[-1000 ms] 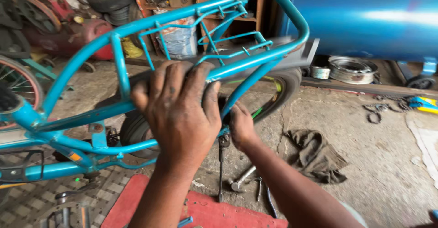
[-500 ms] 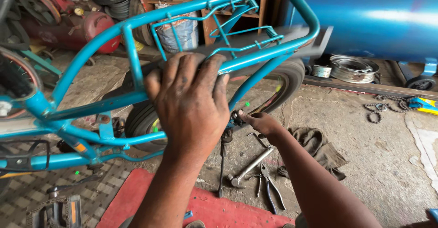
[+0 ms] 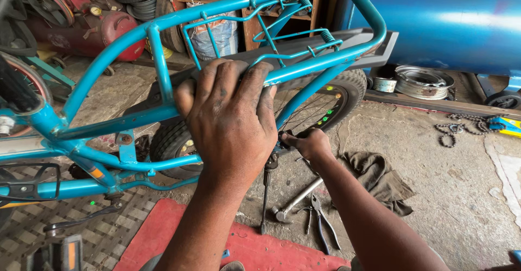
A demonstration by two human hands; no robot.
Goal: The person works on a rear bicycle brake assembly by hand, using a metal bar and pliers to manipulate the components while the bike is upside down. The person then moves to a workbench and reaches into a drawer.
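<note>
A teal bicycle frame (image 3: 103, 73) with a rear carrier rack (image 3: 304, 43) stands in front of me. My left hand (image 3: 230, 116) lies spread over the frame tube and the black mudguard (image 3: 325, 48), pressing down on them. My right hand (image 3: 309, 143) reaches low to the rear wheel hub, fingers closed around something small there; what it grips is hidden. The rear tyre (image 3: 347, 89) shows behind it. The kickstand (image 3: 266, 195) hangs down below the hub.
A hammer (image 3: 296, 200) and pliers (image 3: 320, 219) lie on the concrete floor beside a dark rag (image 3: 380, 181). A red mat (image 3: 244, 246) lies near me. A blue tank (image 3: 450, 21), a metal rim (image 3: 423, 81) and a chain (image 3: 461, 124) sit to the right.
My right hand has dropped from beside the left hand down to the rear wheel hub. The view has shifted right, and my left hand has stayed on the frame.
</note>
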